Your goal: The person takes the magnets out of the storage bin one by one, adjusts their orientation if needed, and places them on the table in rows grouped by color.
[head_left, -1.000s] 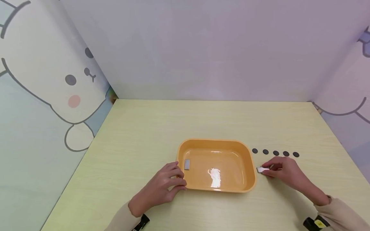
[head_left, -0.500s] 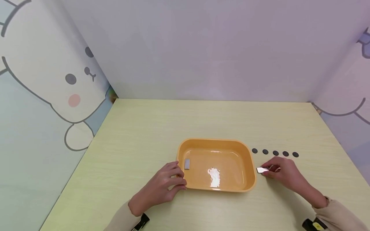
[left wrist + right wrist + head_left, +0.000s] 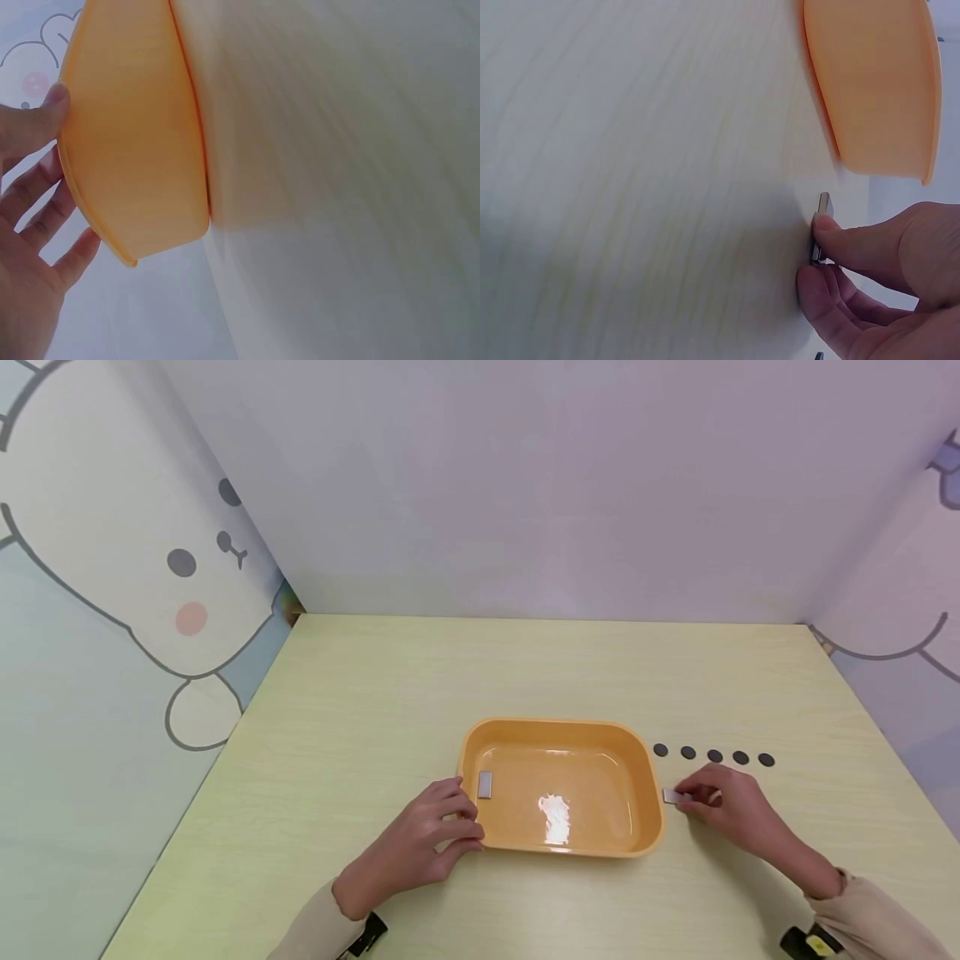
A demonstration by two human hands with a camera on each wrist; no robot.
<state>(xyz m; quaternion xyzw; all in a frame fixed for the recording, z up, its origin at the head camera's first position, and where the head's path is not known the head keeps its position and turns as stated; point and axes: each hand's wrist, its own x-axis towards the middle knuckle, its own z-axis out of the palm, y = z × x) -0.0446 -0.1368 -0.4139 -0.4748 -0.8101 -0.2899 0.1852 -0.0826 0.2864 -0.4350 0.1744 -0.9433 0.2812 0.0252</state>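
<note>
My left hand (image 3: 423, 842) rests its fingertips on the left rim of an orange rectangular tray (image 3: 558, 852). In the left wrist view, the spread fingers touch along the edge of the tray (image 3: 135, 150). Inside the tray, near its left wall, lies a small flat silver rectangular piece (image 3: 485, 785). Just right of the tray, my right hand (image 3: 731, 806) pinches a similar silver piece (image 3: 670, 796) between thumb and fingers. The right wrist view shows this piece (image 3: 824, 206) close to the tabletop; its lower part is partly hidden by the fingers.
Several flat black discs (image 3: 687, 752) lie in a row behind my right hand, to the right of the tray. The pale wood table (image 3: 375, 677) meets a plain wall (image 3: 540, 510) at the back. Side panels with cartoon drawings (image 3: 195, 543) flank it.
The pinched silver piece has tilted slightly and shifted a little to the left with my right hand. My left hand and the tray stay in place.
</note>
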